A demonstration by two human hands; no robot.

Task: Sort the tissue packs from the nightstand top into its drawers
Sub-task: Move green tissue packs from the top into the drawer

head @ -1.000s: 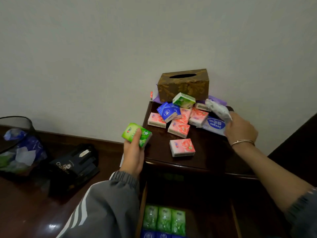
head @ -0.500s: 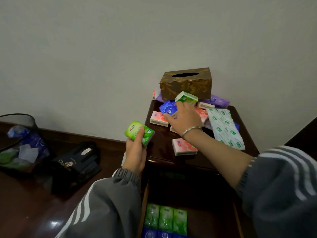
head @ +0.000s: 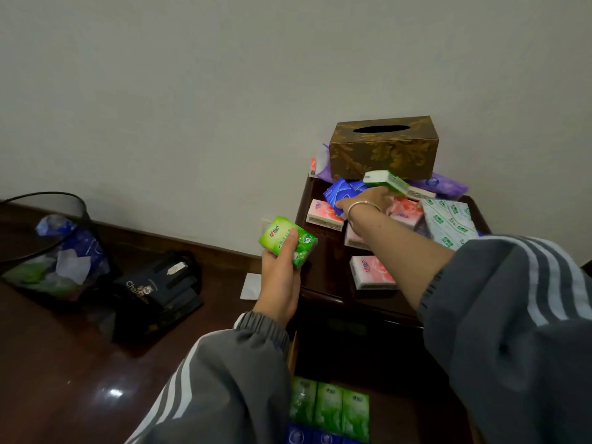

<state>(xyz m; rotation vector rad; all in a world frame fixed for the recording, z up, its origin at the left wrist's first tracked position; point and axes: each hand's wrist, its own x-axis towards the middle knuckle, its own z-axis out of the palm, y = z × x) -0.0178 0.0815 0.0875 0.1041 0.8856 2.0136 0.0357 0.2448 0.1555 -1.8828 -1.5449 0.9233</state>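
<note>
My left hand (head: pixel 282 277) grips a green tissue pack (head: pixel 286 240) just left of the dark wooden nightstand (head: pixel 323 270). My right hand (head: pixel 368 201) reaches over the pile at the back of the top and has its fingers on a green-and-white tissue pack (head: pixel 386 181). Blue packs (head: pixel 341 192), pink packs (head: pixel 373 272) and a white pack with green print (head: pixel 450 224) lie on the top. Below, the open drawer (head: pixel 400 408) holds three green packs (head: pixel 330 405) in a row with blue packs (head: pixel 312 437) in front.
A brown patterned tissue box (head: pixel 384 147) stands at the back against the wall, with purple packs (head: pixel 443 185) beside it. On the floor to the left are a black mesh bin (head: pixel 51 248) with rubbish and a black box (head: pixel 157 290).
My right hand moved from the right side of the top across to the pile, then further back onto the green-and-white pack. The left hand kept hold of its green pack.
</note>
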